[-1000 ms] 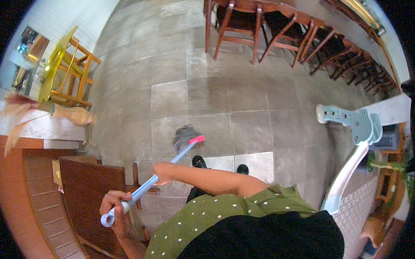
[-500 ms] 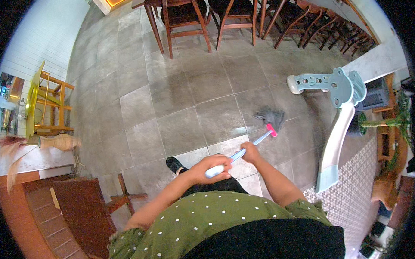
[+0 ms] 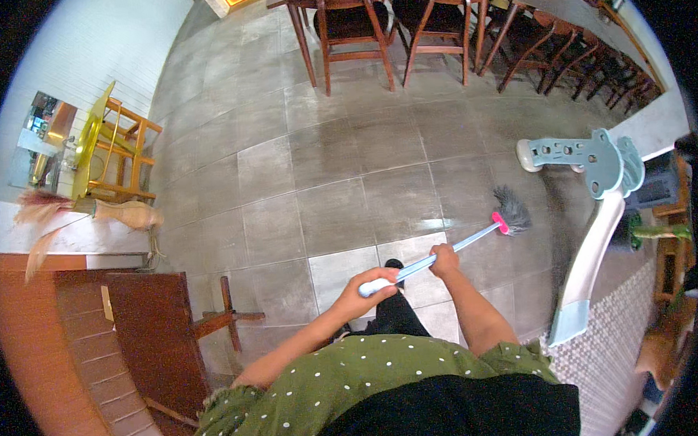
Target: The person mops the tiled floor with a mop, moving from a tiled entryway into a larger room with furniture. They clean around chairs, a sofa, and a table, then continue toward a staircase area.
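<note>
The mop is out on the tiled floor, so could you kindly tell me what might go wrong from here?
The gray mop head is near the light-blue and white plastic frame, so a wider sweep to the right might bump it. Also, a black shoe shows on the tiled floor; if the floor is damp, which I cannot tell from this view, a step could slip.

No text, label, brand, number or sign can be read anywhere in the frame, from the upper left to the lower right; fine surface detail is too small or blurred.
</note>
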`<control>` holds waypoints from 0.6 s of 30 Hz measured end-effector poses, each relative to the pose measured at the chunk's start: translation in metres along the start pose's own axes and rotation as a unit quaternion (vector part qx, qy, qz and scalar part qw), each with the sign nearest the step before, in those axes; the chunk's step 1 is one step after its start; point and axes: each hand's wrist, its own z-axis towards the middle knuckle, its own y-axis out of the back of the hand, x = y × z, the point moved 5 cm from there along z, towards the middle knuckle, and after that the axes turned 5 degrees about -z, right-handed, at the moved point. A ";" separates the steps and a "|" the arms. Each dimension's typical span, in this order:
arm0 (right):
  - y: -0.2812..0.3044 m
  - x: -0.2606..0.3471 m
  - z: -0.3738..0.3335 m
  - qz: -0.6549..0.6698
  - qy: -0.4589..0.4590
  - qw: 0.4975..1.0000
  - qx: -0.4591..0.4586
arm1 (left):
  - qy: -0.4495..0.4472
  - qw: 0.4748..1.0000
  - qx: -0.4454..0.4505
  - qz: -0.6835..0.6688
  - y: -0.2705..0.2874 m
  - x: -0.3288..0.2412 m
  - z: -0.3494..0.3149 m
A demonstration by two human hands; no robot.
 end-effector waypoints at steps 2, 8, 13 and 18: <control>-0.004 0.054 -0.010 -0.026 0.058 0.997 0.034 | 0.016 0.999 -0.031 0.025 0.030 -0.018 -0.043; -0.040 0.258 -0.103 0.055 0.239 0.967 0.073 | -0.029 0.980 -0.158 0.117 0.116 -0.091 -0.216; -0.102 0.454 -0.233 0.168 0.403 0.888 0.142 | -0.103 0.938 -0.318 0.088 0.148 -0.158 -0.397; -0.165 0.571 -0.313 0.202 0.521 0.787 0.262 | -0.107 0.895 -0.345 0.260 0.141 -0.174 -0.482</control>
